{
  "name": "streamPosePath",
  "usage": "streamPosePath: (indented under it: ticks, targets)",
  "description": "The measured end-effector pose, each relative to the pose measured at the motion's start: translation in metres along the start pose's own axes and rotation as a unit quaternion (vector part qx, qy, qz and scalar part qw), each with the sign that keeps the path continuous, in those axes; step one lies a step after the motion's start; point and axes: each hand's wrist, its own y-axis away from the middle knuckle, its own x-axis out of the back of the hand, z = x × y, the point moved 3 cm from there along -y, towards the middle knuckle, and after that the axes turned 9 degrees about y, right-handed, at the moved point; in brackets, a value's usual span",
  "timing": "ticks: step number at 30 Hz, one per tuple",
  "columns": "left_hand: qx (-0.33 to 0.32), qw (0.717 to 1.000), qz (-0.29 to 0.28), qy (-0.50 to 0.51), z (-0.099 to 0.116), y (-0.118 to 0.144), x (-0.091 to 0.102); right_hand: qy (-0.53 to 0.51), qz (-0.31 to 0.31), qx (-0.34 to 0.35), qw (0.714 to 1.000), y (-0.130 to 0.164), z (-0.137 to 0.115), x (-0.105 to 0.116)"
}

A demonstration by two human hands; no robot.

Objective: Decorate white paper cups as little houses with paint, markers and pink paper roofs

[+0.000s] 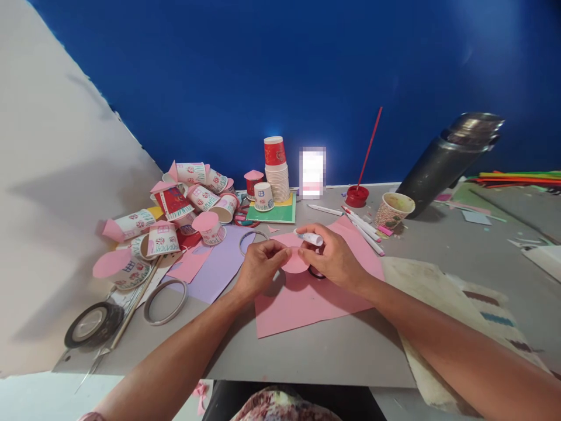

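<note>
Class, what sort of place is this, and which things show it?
Probably a craft workspace at a table: decorated paper cups are heaped on the left, marker pens lie loose, and a pink paper disc is held above a larger pink sheet.

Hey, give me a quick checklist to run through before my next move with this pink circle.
1. Pink circle held on both sides: ok, left hand and right hand each pinch it.
2. White pen in grip: ok, it is in the right hand too.
3. Pen's tip capped: cannot tell, too small to make out.
4. Pink sheet below the hands: ok, lying on the table.
5. Loose pens gathered: not ok, they lie scattered by the sheet.
6. Stained cup upright: ok.
</note>
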Motion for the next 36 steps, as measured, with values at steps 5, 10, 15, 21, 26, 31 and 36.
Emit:
streamPosePath:
  ticks: [5, 10, 15, 21, 26, 31, 36]
  targets:
    - [0.003, 0.999, -0.036, 0.041, 0.008, -0.002, 0.001, 0.007, 0.008, 0.011, 1.000, 0.000, 0.001, -0.002]
    - [-0.004, 0.999, -0.037, -0.038, 0.005, 0.000, -0.004, 0.051, 0.004, 0.015, 0.999, 0.004, -0.002, -0.006]
    - [-0.009, 1.000, 0.002, -0.016, 0.000, -0.001, -0.001, 0.003, 0.033, 0.012, 0.999, 0.003, -0.001, 0.002]
    - [-0.022, 1.000, 0.021, -0.003, 0.003, -0.003, 0.004, -0.073, 0.028, -0.001, 0.997, -0.002, 0.004, 0.005]
    - [-0.031, 0.999, 0.000, -0.021, 0.001, 0.000, -0.001, -0.024, 0.004, 0.010, 1.000, 0.001, 0.003, -0.007]
    - [-0.007, 0.999, -0.029, 0.022, -0.001, -0.003, 0.002, -0.029, 0.068, 0.005, 0.997, -0.005, 0.008, -0.002]
    - [0.048, 0.994, 0.023, 0.097, -0.006, -0.010, 0.010, -0.101, 0.058, -0.052, 0.992, -0.010, 0.013, 0.005]
